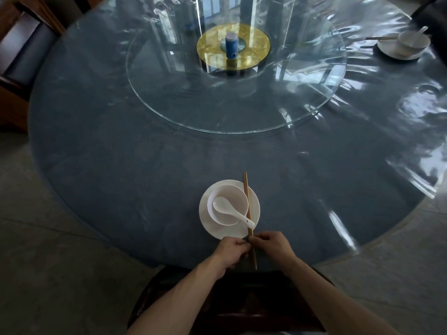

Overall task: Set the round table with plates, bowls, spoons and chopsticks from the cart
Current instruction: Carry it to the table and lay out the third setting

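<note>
So here's where we're at with the near setting. Going left to right: our left hand is curled closed, fingertips pinching the chopsticks near their lower third, and our right hand is doing the same from the other side, so both grips are closed on the same pair. The sticks lie across the right rim of the white plate, tips pointing toward the middle of the tabletop, back ends poking out past the table edge toward the dark chair below us.

What could go sideways, we reckon: the spoon sits in the bowl with its handle hanging over the rim and touching or crossing the chopsticks. Nudge the sticks to straighten them and that handle could get dragged, flipping the spoon out or shoving the bowl off-centre on the plate. Also, the back ends overhang the edge, so letting go now might let them tip off onto the chair. The shiny plastic cover looks slippery too.

Counts, as far as we can see: two plates, two bowls, two spoons, two pairs of chopsticks. One set is here, and the far setting is at the upper right. One glass lazy Susan, one blue container at its centre. The cart isn't in view.
</note>
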The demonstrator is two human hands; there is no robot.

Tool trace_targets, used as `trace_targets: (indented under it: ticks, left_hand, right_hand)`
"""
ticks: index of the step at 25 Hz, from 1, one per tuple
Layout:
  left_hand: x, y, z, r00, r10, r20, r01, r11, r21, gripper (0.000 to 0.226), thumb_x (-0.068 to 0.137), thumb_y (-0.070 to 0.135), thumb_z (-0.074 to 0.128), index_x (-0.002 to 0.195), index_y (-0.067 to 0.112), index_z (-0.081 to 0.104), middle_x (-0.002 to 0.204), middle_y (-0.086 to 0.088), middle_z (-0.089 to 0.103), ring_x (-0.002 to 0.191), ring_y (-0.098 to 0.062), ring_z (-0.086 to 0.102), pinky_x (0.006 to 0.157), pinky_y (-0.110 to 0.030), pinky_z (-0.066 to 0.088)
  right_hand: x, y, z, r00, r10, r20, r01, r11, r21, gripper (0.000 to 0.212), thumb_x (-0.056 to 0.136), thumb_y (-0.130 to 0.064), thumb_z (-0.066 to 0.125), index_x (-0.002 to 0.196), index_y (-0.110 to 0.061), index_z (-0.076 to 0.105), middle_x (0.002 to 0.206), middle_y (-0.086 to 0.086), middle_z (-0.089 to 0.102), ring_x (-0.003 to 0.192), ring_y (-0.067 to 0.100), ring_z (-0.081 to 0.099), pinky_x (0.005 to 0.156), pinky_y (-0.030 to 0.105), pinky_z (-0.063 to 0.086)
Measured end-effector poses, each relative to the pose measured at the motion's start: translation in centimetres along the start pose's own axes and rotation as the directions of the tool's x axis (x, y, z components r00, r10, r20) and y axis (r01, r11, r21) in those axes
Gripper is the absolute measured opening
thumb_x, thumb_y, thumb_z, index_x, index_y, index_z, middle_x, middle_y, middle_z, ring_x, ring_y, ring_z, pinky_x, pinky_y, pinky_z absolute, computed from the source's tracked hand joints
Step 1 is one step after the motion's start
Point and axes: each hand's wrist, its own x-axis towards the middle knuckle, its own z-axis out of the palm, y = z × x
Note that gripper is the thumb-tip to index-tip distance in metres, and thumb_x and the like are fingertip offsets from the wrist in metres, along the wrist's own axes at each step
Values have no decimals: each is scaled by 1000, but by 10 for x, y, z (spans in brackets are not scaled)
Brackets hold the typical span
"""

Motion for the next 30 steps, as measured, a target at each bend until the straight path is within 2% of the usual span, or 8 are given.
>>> trace_targets:
  ticks: [5, 8, 11, 13, 16, 19, 22, 30]
  left_hand:
    - [-9, 0, -12, 996, 82, 34, -85, 988, 132, 19, 93, 27, 61, 80, 14, 69, 63, 1, 55, 39, -1, 41, 39, -15, 32]
    - [-19, 10, -41, 985, 113, 134, -150, 938, 313, 25, 91, 35, 62, 90, 12, 72, 67, 7, 63, 51, -3, 52, 49, -15, 41]
    - [-25, 38, -87, 970, 164, 180, -223, 894, 390, 24, 90, 36, 62, 92, 15, 73, 68, 8, 65, 57, -7, 55, 55, -22, 45]
    - [-24, 64, -113, 957, 277, 87, -282, 818, 501, 20, 89, 34, 63, 90, 17, 73, 73, 6, 67, 62, -10, 59, 62, -28, 51]
    - [-18, 105, -126, 882, 470, 36, -348, 599, 722, 22, 89, 39, 61, 100, 23, 72, 96, 4, 70, 87, -14, 64, 81, -34, 54]
    - [-10, 141, -105, 831, 531, 165, -417, 398, 817, 30, 90, 42, 56, 112, 27, 68, 113, 3, 65, 100, -17, 62, 90, -38, 52]
    - [-5, 168, -57, 775, 544, 322, -510, 236, 827, 36, 90, 45, 55, 120, 27, 64, 123, 1, 62, 113, -19, 59, 98, -39, 48]
    - [-18, 200, 101, 611, 532, 586, -701, 20, 713, 39, 91, 45, 58, 122, 22, 64, 129, -1, 62, 122, -17, 55, 106, -35, 42]
  right_hand:
    - [-2, -5, -6, 1000, 1, -8, -1, 1000, -23, 13, 87, -39, 68, 88, -29, 76, 83, -14, 72, 81, 2, 65, 63, 15, 42]
    - [-4, -12, -18, 998, -18, -61, 11, 993, -116, 15, 90, -41, 64, 91, -29, 73, 82, -11, 70, 80, 6, 65, 62, 17, 44]
    - [-10, -21, -35, 976, -90, -198, 36, 964, -262, 19, 92, -42, 61, 92, -27, 72, 77, -11, 68, 71, 4, 63, 57, 20, 45]
    - [-15, -30, -47, 950, -150, -275, 45, 935, -352, 20, 91, -43, 60, 92, -27, 72, 78, -12, 68, 72, 7, 64, 62, 26, 51]
    - [-25, -45, -66, 912, -184, -366, 7, 901, -434, 23, 90, -43, 57, 89, -25, 72, 83, -7, 69, 81, 15, 66, 71, 33, 53]
    - [-38, -51, -85, 865, -225, -448, -31, 869, -495, 29, 87, -44, 53, 91, -22, 72, 97, 1, 72, 94, 24, 66, 77, 35, 52]
    - [-63, -41, -109, 820, -238, -520, -46, 879, -475, 30, 87, -46, 52, 98, -26, 72, 106, 0, 72, 102, 25, 65, 81, 34, 49]
    - [-156, 47, -183, 681, -158, -715, -155, 923, -352, 31, 90, -46, 52, 95, -22, 72, 103, 5, 72, 99, 29, 66, 80, 37, 52]
